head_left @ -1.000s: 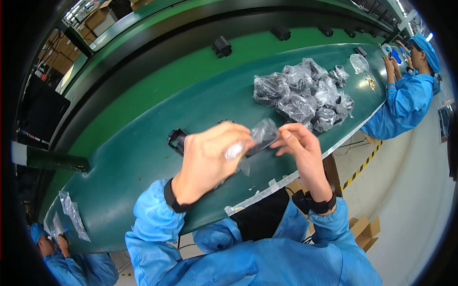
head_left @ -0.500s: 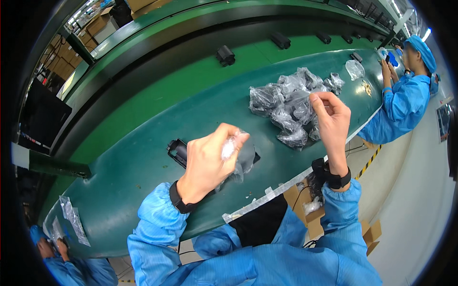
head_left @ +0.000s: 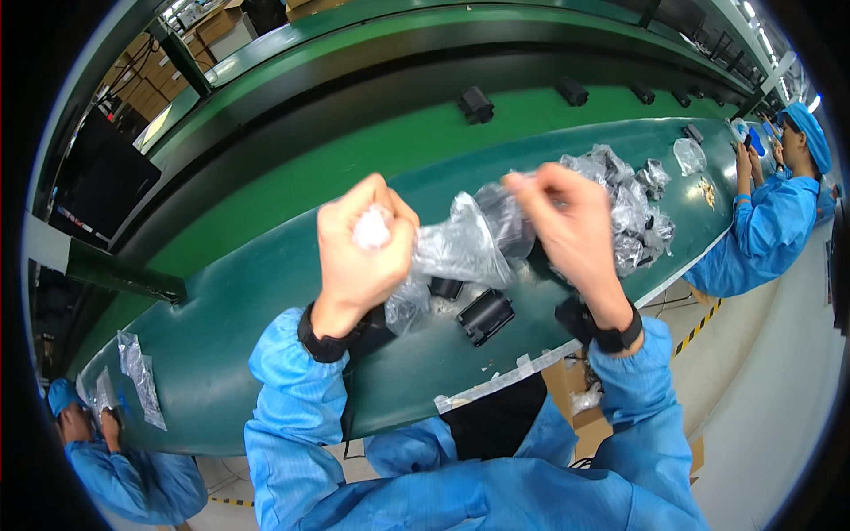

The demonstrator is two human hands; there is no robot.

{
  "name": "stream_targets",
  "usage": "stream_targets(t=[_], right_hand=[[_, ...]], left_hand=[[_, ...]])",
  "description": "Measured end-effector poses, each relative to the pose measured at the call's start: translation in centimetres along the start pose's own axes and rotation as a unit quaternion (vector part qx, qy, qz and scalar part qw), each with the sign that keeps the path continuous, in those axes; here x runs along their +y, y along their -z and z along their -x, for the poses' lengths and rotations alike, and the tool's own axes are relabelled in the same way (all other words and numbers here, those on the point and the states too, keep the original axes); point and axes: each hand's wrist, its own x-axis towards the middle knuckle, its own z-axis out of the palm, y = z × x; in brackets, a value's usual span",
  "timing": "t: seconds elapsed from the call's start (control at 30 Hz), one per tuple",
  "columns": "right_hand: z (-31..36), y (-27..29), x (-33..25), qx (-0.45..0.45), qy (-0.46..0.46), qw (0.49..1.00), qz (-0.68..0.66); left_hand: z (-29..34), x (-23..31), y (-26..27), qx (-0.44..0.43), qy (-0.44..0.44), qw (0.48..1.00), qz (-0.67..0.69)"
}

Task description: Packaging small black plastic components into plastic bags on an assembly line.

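My left hand (head_left: 361,257) is closed in a fist around crumpled clear plastic, a white wad (head_left: 372,228) of which shows between the fingers. From that fist a clear plastic bag (head_left: 465,246) stretches across toward my right hand (head_left: 574,230), slightly blurred, whose thumb and fingers pinch its far end. The bag looks darker near the right fingers; whether a part is inside cannot be told. On the table below lies a bare black plastic part (head_left: 485,317), with another dark part (head_left: 445,288) half covered beside it. Loose plastic film (head_left: 409,305) sits beneath my left hand.
A pile of bagged dark parts (head_left: 630,208) lies right of my right hand on the green table (head_left: 257,327). Beyond it, black parts (head_left: 476,104) stand in a row on a green belt. Co-workers in blue sit at right (head_left: 761,221) and far left (head_left: 128,473).
My right hand has come away from the pile, leftward, pinching a bag. My left hand has risen, still clutching plastic. The bag now spans both hands, and the black part below is exposed.
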Motion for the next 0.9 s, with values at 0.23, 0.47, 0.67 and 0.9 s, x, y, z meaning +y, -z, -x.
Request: stream_targets(t=[0.23,0.47,0.67,0.9], right_hand=[[-1.7,-0.9,0.2,-0.003,0.023,0.999,0.048],[0.6,-3.5,-2.6,-0.063,0.059,0.987,-0.135],[-0.2,0.2,-2.8,-0.037,0.089,0.994,-0.049],[-3.7,3.4,3.9,-0.030,0.209,0.884,0.417]], left_hand=[[-0.7,1.4,2.3,0.014,-0.016,0.999,0.028],[-0.4,2.5,0.3,-0.152,0.029,0.987,-0.053],[-0.9,2.8,3.1,-0.085,0.061,0.987,-0.123],[-1.5,2.5,4.6,-0.024,0.086,0.988,-0.129]])
